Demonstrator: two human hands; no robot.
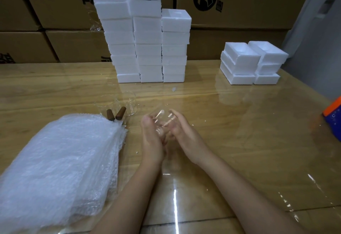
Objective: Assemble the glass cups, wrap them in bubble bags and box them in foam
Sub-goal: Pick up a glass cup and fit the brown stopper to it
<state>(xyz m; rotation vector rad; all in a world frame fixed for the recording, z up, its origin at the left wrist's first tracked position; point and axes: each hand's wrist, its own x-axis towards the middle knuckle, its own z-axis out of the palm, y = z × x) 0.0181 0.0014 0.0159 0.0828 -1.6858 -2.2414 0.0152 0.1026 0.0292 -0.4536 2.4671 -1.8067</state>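
Centrally, just below mid-frame, we note both hands brought together around one small clear glass cup (162, 119). The left hand (151, 135) cups it from the left side, and the right hand (181, 130) closes its fingers on it from the right. The cup is held a little above the glossy wooden table (239, 123); its outline is faint and partly hidden by the fingers.

Left of the hands, two more clear glass cups (127, 104) stand side by side on the table, each with a dark brown wooden handle (120, 113) pointing toward us. They sit just beyond the far edge of a thick stack of white bubble bags (60, 160), which fills the lower left of the frame.

In the upper centre, three tall columns of white foam boxes (147, 36) rise against a wall of brown cardboard cartons (239, 3) with black print. Upper right, a lower pile of open white foam trays (252, 64) rests on the table. An orange and blue package (334, 117) juts in at the right edge.
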